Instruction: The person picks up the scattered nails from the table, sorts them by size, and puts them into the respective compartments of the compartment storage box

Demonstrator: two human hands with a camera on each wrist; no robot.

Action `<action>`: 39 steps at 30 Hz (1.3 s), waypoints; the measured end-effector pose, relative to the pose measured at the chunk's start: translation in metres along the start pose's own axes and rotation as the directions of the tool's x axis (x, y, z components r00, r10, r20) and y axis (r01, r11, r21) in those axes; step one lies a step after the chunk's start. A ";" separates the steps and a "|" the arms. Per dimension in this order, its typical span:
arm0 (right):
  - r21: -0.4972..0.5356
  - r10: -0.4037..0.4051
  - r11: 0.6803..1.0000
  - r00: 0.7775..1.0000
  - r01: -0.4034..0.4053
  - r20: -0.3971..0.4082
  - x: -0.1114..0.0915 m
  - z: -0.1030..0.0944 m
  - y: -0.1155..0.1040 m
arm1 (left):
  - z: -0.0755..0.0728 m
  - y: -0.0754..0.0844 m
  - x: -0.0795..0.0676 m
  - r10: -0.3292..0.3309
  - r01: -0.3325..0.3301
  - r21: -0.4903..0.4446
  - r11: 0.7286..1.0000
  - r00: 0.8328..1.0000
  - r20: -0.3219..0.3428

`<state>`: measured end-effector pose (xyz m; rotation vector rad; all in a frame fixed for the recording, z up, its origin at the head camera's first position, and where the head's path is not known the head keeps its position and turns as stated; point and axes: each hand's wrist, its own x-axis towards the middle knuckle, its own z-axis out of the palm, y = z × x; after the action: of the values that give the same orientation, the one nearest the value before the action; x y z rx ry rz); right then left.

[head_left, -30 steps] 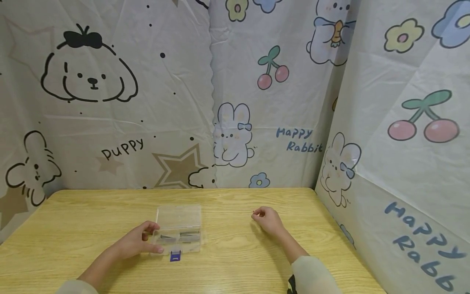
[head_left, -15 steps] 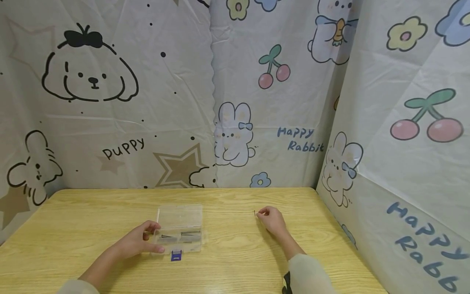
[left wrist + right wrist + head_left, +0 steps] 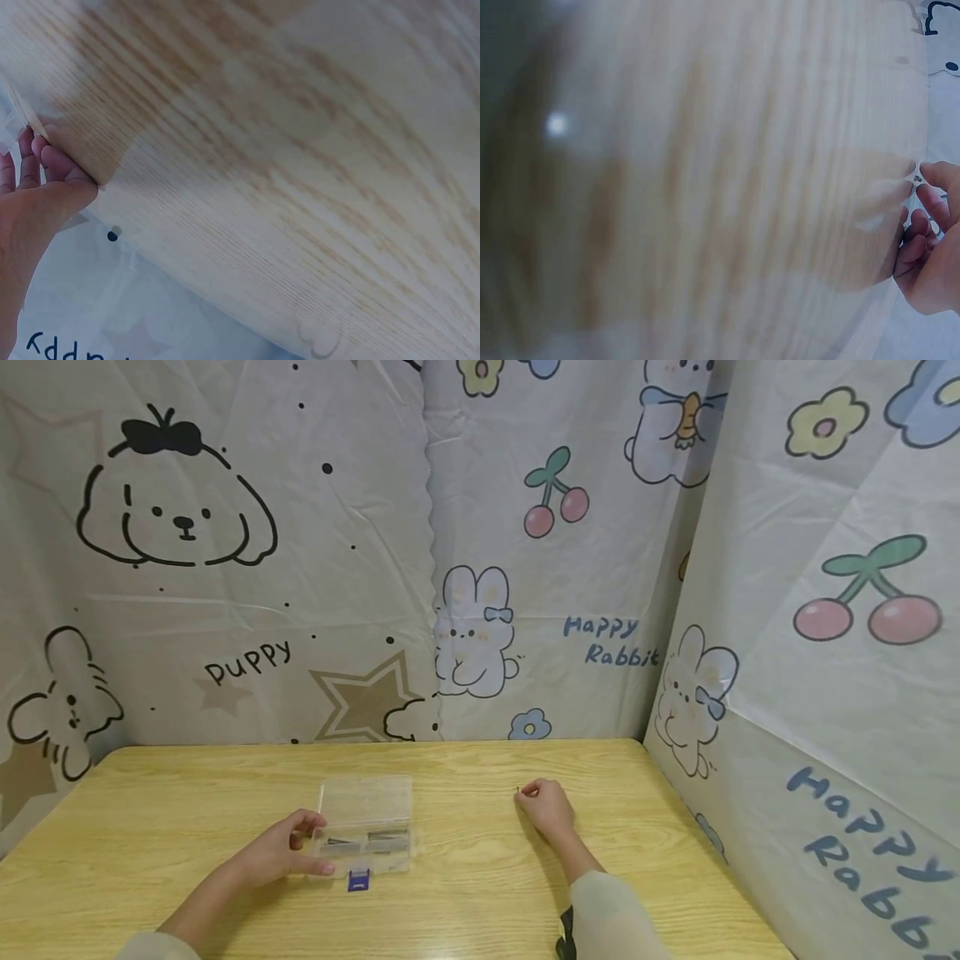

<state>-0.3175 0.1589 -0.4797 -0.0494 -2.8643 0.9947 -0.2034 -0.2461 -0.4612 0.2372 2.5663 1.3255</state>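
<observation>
On the wooden table stands a clear plastic box (image 3: pixel 390 865) with its lid (image 3: pixel 367 797) raised at the back and a blue latch (image 3: pixel 358 881) in front. Thin dark nail-like pieces (image 3: pixel 387 835) lie in its compartments. My left hand (image 3: pixel 277 852) grips the box's left side, thumb at the front and fingers behind. To the right, low over the table, my right hand (image 3: pixel 549 808) pinches a small thin dark nail-like piece (image 3: pixel 517 790); its exact kind is too small to tell. In the right wrist view a dark speck (image 3: pixel 918 178) shows between the fingertips.
The wooden table (image 3: pixel 465 910) ends at a patterned cloth (image 3: pixel 360 610) behind. Another cloth wall (image 3: pixel 847 710) closes off the right side. A dark bow-like item (image 3: pixel 566 933) hangs by the right sleeve (image 3: pixel 615 914).
My right hand shifted slightly right, then back left, and the thin dark piece has come into sight at its fingertips. The left hand and the box stay put.
</observation>
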 end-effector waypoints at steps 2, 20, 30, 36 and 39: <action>-0.018 0.000 1.000 1.000 0.001 0.005 0.000 0.001 -0.001 | 0.000 -0.001 0.000 0.006 -0.006 -0.004 1.000 1.000 0.001; -0.022 0.031 0.999 0.999 -0.031 0.006 -0.001 -0.001 0.000 | 0.000 0.001 -0.002 0.019 -0.019 -0.004 1.000 1.000 -0.003; 0.087 -0.011 0.996 0.999 0.007 0.043 -0.001 -0.006 0.005 | 0.000 0.003 -0.003 0.006 -0.006 -0.002 1.000 1.000 -0.008; 0.112 -0.046 0.993 0.998 0.041 0.047 -0.001 -0.007 0.005 | 0.000 0.003 -0.002 0.002 -0.002 0.005 1.000 1.000 -0.008; 0.141 -0.061 0.989 0.996 0.051 0.062 -0.003 -0.008 0.002 | 0.000 0.003 -0.002 0.003 -0.003 0.006 1.000 1.000 -0.007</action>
<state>-0.3140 0.1653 -0.4747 0.0764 -2.8276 1.2040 -0.2016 -0.2448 -0.4589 0.2378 2.5769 1.3229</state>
